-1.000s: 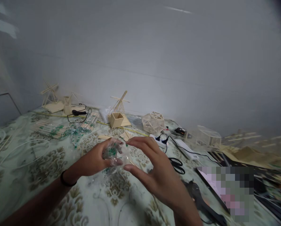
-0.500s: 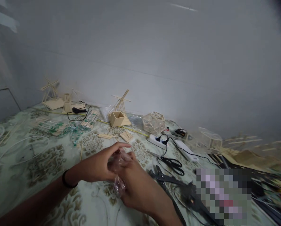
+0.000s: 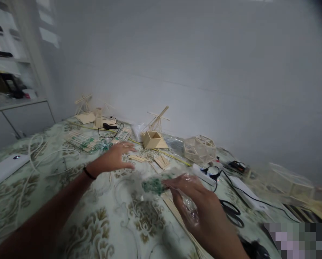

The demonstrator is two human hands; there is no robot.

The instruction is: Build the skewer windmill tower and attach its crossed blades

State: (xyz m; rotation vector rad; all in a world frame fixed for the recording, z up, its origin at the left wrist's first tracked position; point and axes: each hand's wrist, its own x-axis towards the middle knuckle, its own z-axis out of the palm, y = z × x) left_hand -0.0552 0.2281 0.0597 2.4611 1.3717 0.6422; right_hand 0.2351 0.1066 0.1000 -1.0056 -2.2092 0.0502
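Observation:
My right hand (image 3: 201, 201) is closed on a crumpled clear plastic wrapper (image 3: 154, 185); its green-printed end sticks out past the fingertips, blurred. More clear film bunches in the palm. Under and beside that hand lies a bundle of thin wooden sticks (image 3: 177, 212), partly hidden by it. My left hand (image 3: 113, 158) reaches forward over the table, holding nothing, thumb and fingers spread. Just beyond its fingers are another green-printed wrapper (image 3: 103, 145) and some short wooden strips (image 3: 137, 158).
Behind stand a wooden windmill model with an open box (image 3: 151, 139) and a stick-framed polyhedron (image 3: 200, 149). Black-handled scissors (image 3: 232, 213), a white power strip (image 3: 204, 175) and cables lie at right. Packed sticks (image 3: 81, 141) and a white cable (image 3: 31, 158) lie left.
My hands have come apart: the left opened and moved away, while the right kept the plastic, whose green part now shows. The view has turned left, bringing shelves into sight.

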